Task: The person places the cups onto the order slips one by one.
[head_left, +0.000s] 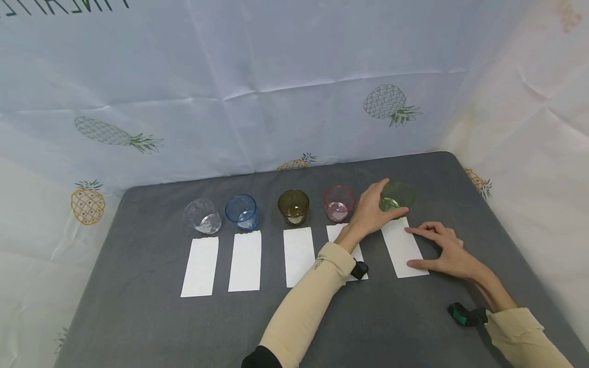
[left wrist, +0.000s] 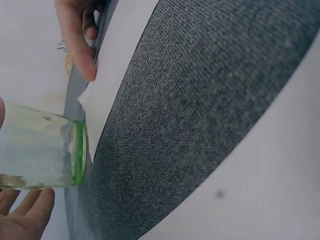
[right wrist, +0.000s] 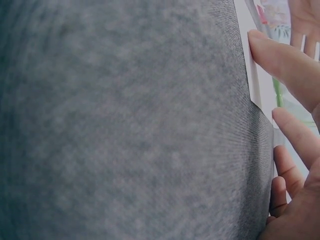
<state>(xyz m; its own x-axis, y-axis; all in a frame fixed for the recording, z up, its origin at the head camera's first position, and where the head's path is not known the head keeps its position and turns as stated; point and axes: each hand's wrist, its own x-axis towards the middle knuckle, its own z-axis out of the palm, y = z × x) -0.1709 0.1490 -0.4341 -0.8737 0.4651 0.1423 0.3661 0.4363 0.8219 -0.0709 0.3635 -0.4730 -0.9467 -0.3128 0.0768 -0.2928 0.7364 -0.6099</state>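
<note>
My left hand grips a green glass at the right end of a row, its thumb in front and its fingers round the far side. In the left wrist view the green glass sits between thumb and fingers, its base by the end of a white paper strip. My right hand touches the right edge of that paper strip with the tips of thumb and index finger. The right wrist view shows these two fingertips on the paper, the other fingers loosely bent.
Left of the green glass stand a pink glass, an amber glass, a blue glass and a clear glass. In front of each lies a paper strip, one partly under my left forearm. A patterned cloth rises behind the grey table.
</note>
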